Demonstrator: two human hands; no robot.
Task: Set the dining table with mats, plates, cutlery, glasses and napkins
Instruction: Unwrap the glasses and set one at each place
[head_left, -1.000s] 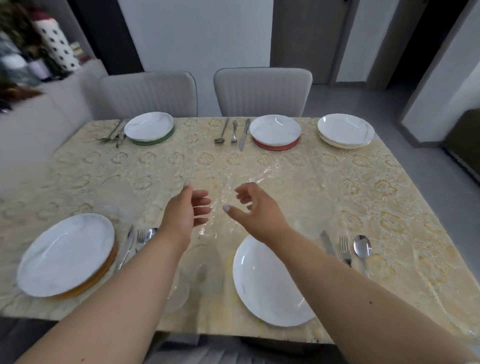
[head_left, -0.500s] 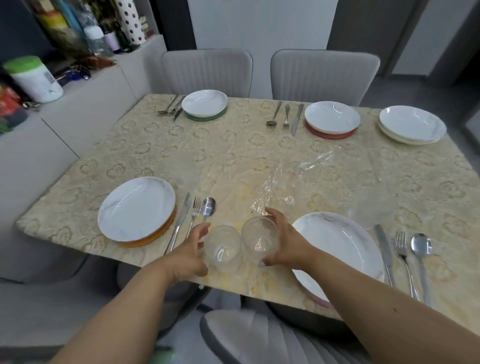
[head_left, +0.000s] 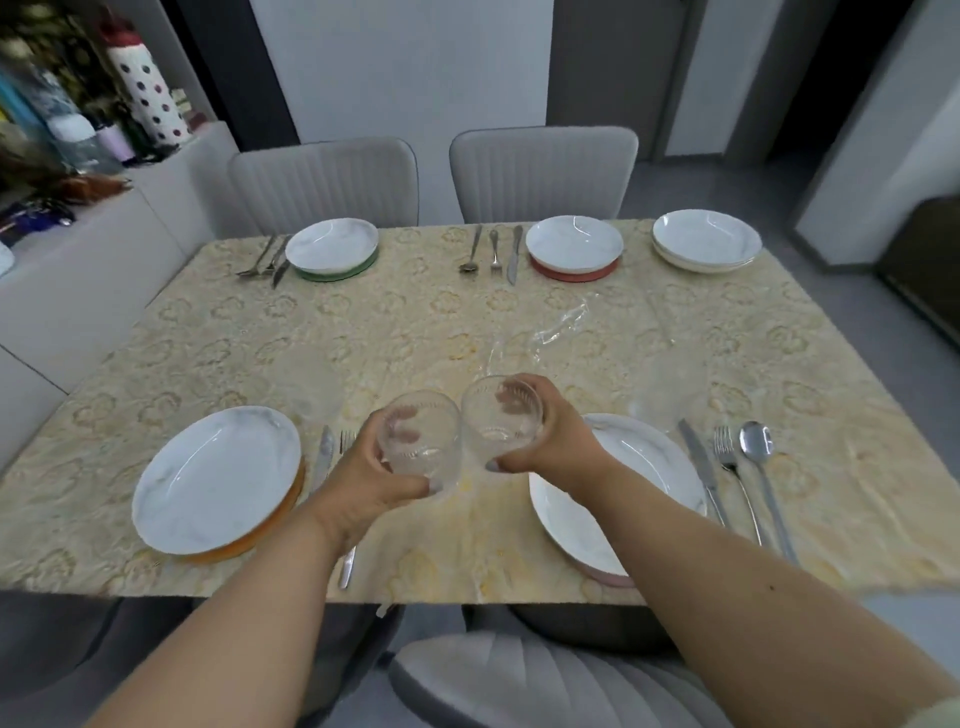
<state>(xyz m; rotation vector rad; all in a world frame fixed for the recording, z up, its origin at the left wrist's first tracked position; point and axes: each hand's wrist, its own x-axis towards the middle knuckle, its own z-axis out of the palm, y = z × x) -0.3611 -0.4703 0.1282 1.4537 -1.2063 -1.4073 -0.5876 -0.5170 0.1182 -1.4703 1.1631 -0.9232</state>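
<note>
A: Where are the glasses?
B: Above the table (head_left: 415, 332), left of the near right plate (head_left: 639, 467): left grip (head_left: 363, 480) clasps one glass (head_left: 420, 441), right grip (head_left: 558, 441) clasps the other glass (head_left: 501, 415)

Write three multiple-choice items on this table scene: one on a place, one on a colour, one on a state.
1. Where is the stack of spare plates?
A. far right corner
B. near left corner
C. on a chair

2. What colour is the mat under the far left plate?
A. blue
B. green
C. black

3. What is the left hand doing?
A. resting flat
B. gripping a fork
C. holding a clear glass

Answers: 1 A, the stack sits beyond the red mat. 2 B, a green rim shows below the plate. 3 C, its fingers wrap the glass.
</note>
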